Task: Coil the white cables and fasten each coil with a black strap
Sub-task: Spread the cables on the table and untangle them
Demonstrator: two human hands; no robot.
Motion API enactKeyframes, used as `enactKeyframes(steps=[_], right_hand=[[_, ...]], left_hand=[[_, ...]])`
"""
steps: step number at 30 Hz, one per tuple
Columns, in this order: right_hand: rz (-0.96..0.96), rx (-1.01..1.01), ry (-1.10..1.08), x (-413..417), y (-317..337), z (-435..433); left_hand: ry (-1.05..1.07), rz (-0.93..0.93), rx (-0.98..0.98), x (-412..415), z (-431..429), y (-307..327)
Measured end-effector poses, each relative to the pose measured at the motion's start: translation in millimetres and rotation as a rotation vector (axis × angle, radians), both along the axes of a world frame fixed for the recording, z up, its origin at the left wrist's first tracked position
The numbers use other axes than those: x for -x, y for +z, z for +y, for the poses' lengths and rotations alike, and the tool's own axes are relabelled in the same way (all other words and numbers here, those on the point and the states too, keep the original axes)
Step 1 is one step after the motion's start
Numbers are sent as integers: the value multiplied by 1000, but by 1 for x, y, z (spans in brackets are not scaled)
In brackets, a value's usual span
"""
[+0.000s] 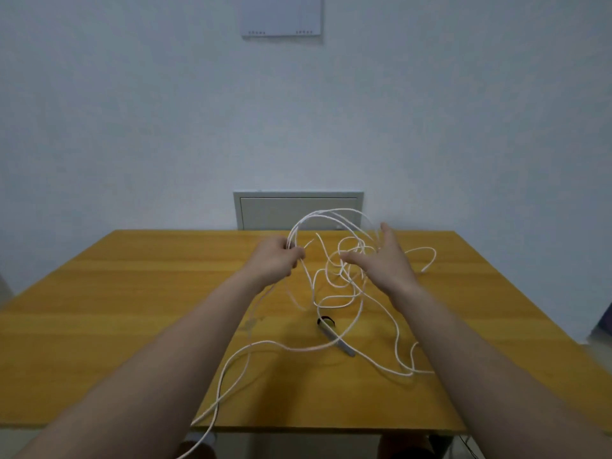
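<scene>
A long white cable [334, 301] lies in loose tangled loops over the middle of the wooden table [132, 293]. My left hand [275, 260] is raised above the table, closed on a bunch of cable strands, and a wide loop [331, 213] arcs up from it toward the right. My right hand [381, 260] is spread wide beside that loop, fingers apart, with the strands running past its fingertips. A black strap [334, 334] lies flat on the table under the cable, nearer to me than both hands. One cable tail runs off the table's near edge.
The table stands against a pale wall. A grey panel [298, 210] is set in the wall just behind the far edge. The cable's far right loop [427, 260] rests on the tabletop. Something dark lies on the floor under the near edge.
</scene>
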State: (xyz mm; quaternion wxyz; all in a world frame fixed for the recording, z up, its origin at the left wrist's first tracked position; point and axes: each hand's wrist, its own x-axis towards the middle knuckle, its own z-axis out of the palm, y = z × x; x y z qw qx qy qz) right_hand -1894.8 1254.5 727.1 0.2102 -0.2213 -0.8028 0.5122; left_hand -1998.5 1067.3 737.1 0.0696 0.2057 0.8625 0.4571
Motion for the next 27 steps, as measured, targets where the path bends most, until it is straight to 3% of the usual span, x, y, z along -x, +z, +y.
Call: enactKeyframes(steps=[5,9,14,19,24,27], right_hand=[[-76,-247,-38,9,-2,-2],[-167,-334,-8,13,-5,-8],[29,-181,-6,15,1,4],[96,-155,13,18,7,28],[-59,-453,18,24,9,38],[-180,-460,20,25,7,40]], left_hand=[[3,36,-117,12,17,41],[-29,31,-241,18,25,55],[-12,105,-69,30,11,46],[181,87,-162,51,-20,36],[292,-40,-269,57,-38,35],[383,-55,-336,57,-42,38]])
